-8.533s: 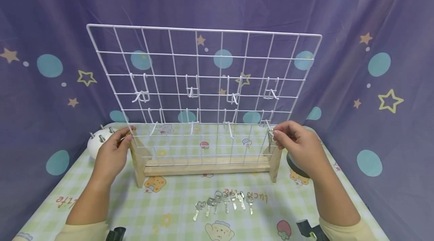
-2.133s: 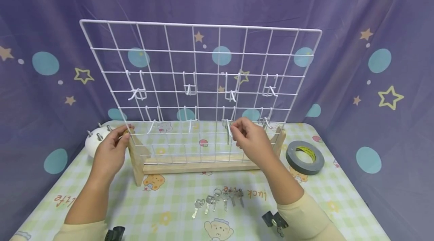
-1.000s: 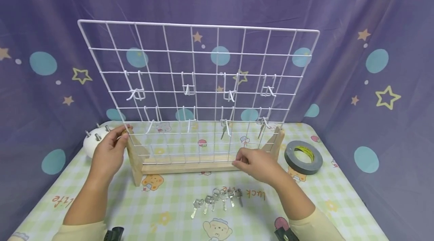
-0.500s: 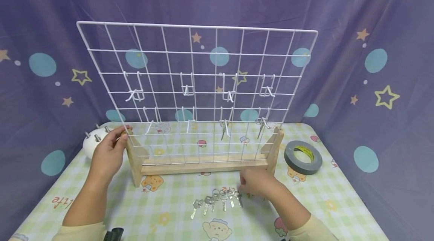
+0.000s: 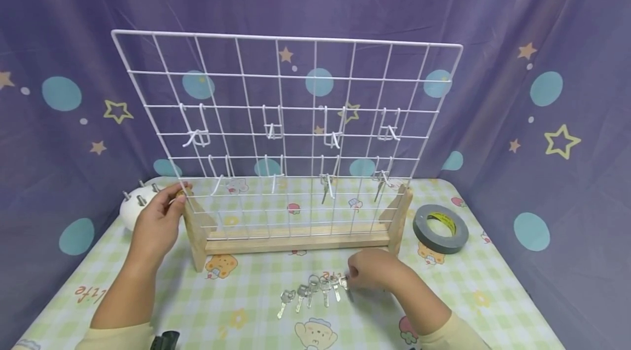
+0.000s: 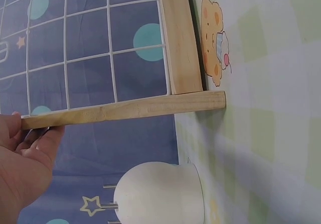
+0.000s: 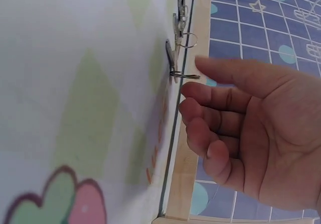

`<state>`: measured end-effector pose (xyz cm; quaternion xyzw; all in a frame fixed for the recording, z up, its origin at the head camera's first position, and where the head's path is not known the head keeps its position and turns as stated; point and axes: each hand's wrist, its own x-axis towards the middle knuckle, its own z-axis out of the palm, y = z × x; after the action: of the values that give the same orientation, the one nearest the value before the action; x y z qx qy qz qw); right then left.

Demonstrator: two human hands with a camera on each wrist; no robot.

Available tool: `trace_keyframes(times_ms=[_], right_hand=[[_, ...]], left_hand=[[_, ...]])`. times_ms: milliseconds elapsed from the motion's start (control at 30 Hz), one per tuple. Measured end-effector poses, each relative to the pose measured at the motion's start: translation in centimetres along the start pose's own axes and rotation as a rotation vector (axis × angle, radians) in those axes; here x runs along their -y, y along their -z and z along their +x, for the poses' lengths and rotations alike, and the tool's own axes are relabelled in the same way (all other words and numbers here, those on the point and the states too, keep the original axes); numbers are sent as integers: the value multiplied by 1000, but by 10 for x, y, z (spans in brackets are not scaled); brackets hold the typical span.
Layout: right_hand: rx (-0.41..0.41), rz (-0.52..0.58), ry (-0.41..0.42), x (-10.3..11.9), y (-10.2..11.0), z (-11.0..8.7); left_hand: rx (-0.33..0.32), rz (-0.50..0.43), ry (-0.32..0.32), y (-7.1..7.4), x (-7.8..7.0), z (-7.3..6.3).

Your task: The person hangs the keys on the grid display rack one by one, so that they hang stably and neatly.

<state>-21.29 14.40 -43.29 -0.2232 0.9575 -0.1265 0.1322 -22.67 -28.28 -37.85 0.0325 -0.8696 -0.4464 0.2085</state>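
A white wire grid (image 5: pixel 276 38) leans back in a wooden stand (image 5: pixel 296 244), its hooks in two rows. From the two right hooks of the lower row hang a key (image 5: pixel 324 192) and another key (image 5: pixel 379 191). My left hand (image 5: pixel 156 225) grips the top of the stand's left upright (image 6: pixel 125 108) between thumb and fingers. Several keys with rings (image 5: pixel 326 291) lie in a row on the table. Over the row's right end is my right hand (image 5: pixel 376 269). In the right wrist view, its thumb and loosely bent fingers stand apart around the last key's ring (image 7: pixel 188 76).
A roll of grey tape (image 5: pixel 443 244) lies right of the stand. Behind my left hand stands a white rounded object with metal pegs (image 5: pixel 131 212). The checked cloth (image 5: pixel 246 290) covers the table, and a purple curtain (image 5: pixel 493 10) hangs behind it.
My right hand put one key on the far-right lower hook, then another on the hook left of it. It came down to the row of keys. My left hand stayed on the upright.
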Motion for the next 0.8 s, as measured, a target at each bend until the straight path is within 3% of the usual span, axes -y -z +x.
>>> trace_keyframes(times_ms=[500, 800], right_hand=[[-32, -39, 52, -3, 1, 1], [-144, 80, 239, -2, 9, 6]], left_hand=[[3, 0, 9, 0, -2, 0], [-1, 7, 14, 0, -1, 1]])
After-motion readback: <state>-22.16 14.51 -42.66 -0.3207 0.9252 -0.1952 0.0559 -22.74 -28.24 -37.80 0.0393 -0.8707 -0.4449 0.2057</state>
